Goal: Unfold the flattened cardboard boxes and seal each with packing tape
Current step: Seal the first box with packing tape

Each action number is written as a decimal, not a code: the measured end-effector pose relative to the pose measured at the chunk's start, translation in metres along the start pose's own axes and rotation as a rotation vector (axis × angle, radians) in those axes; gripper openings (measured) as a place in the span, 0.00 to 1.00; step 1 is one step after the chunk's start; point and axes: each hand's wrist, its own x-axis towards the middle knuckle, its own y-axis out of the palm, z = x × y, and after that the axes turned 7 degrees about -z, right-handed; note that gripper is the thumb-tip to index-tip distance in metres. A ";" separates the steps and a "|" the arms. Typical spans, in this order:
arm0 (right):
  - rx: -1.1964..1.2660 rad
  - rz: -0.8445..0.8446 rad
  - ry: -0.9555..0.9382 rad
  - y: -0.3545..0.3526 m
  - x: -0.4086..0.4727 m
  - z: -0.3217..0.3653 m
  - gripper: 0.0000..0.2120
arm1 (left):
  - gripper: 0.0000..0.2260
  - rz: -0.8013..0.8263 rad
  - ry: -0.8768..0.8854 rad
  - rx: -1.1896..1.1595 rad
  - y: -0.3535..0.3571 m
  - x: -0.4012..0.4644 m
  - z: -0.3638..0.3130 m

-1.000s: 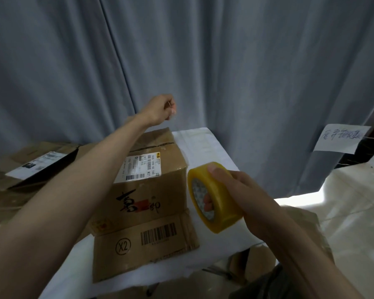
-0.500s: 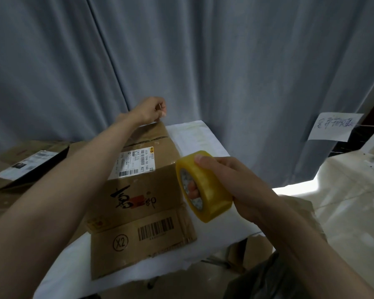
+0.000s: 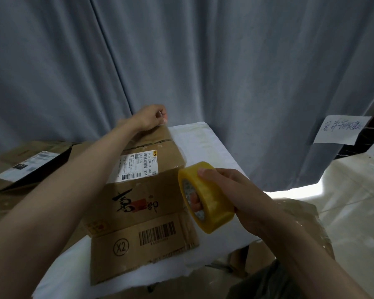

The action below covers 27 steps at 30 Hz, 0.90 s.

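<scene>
The yellow tape roll (image 3: 205, 196) is gripped by the right hand (image 3: 231, 197), while the tape end is pinched by the left hand (image 3: 150, 119) at the cardboard box's (image 3: 138, 190) far edge.

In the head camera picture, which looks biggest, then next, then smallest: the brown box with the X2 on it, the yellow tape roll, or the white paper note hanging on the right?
1. Brown box: clearly largest.
2. Yellow tape roll and white paper note: they look about alike. The roll is nearer the camera, so I won't rank them.
</scene>
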 end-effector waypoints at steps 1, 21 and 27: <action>0.002 0.000 0.007 0.000 0.001 -0.001 0.15 | 0.03 -0.008 -0.016 -0.012 0.003 -0.001 0.001; 0.007 -0.005 0.006 -0.001 0.004 -0.010 0.19 | 0.31 0.236 0.147 0.256 -0.002 -0.105 -0.037; -0.020 0.002 0.001 -0.001 0.002 -0.015 0.17 | 0.19 -0.077 0.351 0.100 -0.006 -0.133 -0.062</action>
